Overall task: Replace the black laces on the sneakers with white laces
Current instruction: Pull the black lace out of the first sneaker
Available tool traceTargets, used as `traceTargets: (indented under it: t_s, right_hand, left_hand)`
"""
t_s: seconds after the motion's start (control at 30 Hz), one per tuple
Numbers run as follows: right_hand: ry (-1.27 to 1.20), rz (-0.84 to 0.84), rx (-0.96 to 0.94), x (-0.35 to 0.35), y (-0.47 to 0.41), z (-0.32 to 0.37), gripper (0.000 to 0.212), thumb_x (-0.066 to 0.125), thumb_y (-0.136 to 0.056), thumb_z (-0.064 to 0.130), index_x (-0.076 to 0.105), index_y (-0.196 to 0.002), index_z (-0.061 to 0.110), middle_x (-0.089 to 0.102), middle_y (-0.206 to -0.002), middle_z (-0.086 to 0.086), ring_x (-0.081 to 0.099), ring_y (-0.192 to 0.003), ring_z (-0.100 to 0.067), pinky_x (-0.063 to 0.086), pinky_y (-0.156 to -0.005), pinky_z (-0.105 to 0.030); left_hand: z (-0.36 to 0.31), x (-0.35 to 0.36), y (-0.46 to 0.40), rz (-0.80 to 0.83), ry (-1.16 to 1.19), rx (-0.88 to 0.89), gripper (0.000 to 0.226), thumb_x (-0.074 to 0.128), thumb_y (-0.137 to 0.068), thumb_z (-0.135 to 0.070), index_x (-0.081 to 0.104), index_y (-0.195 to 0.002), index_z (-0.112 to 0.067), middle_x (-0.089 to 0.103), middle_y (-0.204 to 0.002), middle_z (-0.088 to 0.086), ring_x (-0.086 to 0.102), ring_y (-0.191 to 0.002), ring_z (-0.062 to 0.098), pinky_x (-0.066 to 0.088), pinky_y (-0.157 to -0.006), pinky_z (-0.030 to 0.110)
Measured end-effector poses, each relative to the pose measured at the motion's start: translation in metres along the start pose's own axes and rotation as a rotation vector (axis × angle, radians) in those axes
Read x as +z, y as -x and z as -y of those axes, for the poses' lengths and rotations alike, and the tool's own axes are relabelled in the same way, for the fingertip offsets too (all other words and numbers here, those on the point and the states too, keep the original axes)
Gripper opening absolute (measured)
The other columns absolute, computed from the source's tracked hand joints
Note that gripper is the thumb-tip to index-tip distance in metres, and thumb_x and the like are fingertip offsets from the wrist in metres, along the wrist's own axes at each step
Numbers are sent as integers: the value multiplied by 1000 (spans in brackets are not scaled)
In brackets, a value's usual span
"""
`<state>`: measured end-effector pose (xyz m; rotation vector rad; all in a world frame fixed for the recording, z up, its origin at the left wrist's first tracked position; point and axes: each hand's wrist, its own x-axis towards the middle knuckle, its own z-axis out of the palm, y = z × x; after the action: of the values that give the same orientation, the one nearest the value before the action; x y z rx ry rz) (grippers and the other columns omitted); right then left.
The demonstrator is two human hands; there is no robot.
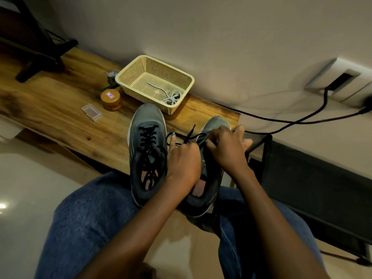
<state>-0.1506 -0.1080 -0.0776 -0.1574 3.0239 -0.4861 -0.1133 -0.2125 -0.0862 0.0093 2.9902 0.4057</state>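
— Both hands work on the right sneaker (209, 170): the left hand (184, 160) is curled and pinches a black lace (190, 134), one finger sticking out straight; the right hand (228, 147) is curled over the front of the shoe, fingers bent onto the lacing.

— Where is the other shoe?

— Just beside it, to the left. That left sneaker (148, 152) is grey mesh with a pale sole and a dark collar, and its black laces (149, 141) are fully threaded in a criss-cross. Both shoes stand on the edge of a wooden surface (60, 109) with a strong grain, heels toward the person's denim-clad knees (88, 216).

— And the white laces?

— A white lace (168, 95) lies in a cream plastic basket (181, 77), rectangular, with perforated walls, standing behind the shoes by the wall. One end trails across the bottom; the rest is bunched in the near corner.

— Anything else?

— A round amber jar (111, 99) with a label on its lid, and a small clear plastic box (91, 112), both left of the basket. Black cables (302, 120) run along the wall.
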Motion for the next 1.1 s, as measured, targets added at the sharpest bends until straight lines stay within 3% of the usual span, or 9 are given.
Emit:
traceTargets:
  t_s: [0.13,0.3,0.4,0.63,0.73,0.83,0.97,1.03,1.1]
  right_hand:
    - [-65,-172,92,-5,0,-3,20,59,-87,24,49,-71,18,50,-93,0,32,-105,-26,19,-73,-36]
    - [15,68,35,0,-3,-5,13,61,-89,31,59,-82,21,52,-96,-1,29,-114,-29,27,-79,-42]
    - [9,85,-4,1,-2,-2,17,59,-92,33,54,-78,25,49,-92,2,29,-112,-27,29,-82,-42]
    - [-90,-193,70,-4,-1,-6,21,59,-91,21,50,-73,14,47,-86,-4,32,-107,-26,23,-76,-39]
    - [4,-2,81,-1,-5,-10,18,60,-91,29,56,-79,16,53,-89,-4,33,-114,-30,34,-84,-45]
    - [31,119,38,3,-3,-6,17,62,-90,33,64,-93,17,57,-99,-4,30,-117,-30,33,-88,-46]
    - [21,-3,5,2,-1,-1,16,59,-92,25,63,-81,16,56,-88,-3,32,-114,-28,27,-79,-40]
    - [-48,-98,53,0,0,-3,20,60,-89,20,54,-70,16,52,-79,-3,34,-110,-28,28,-78,-41]
    - [-65,-171,127,-2,-2,-6,17,61,-86,20,54,-72,14,55,-83,-5,34,-110,-28,23,-76,-39]
  left_hand:
    - [-1,0,1,-10,-5,-2,12,49,-94,-19,57,-98,-11,67,-94,7,63,-96,22,1,-121,38]
    - [3,0,1,2,-19,6,15,49,-94,-20,57,-101,-11,67,-95,7,63,-97,22,2,-121,38]
    - [1,-1,1,10,-21,10,13,51,-94,-20,57,-100,-11,66,-94,6,63,-96,20,1,-121,38]
    - [-1,-1,2,-7,2,0,14,51,-93,-22,59,-99,-12,68,-94,7,64,-96,22,1,-120,38]
    - [1,-1,1,7,-1,-3,14,50,-94,-21,59,-100,-11,67,-92,6,64,-94,21,0,-120,38]
    - [1,0,2,6,-11,9,12,50,-94,-20,58,-98,-12,66,-90,5,63,-92,20,0,-120,38]
    - [0,0,1,13,-12,3,15,50,-94,-22,59,-101,-12,67,-93,6,64,-94,20,1,-121,39]
    - [-1,0,1,2,-12,-3,15,49,-94,-22,59,-99,-12,67,-93,6,64,-94,21,2,-121,40]
    - [-1,0,2,-5,-8,-8,14,49,-94,-20,60,-98,-12,68,-91,6,64,-93,21,2,-120,40]
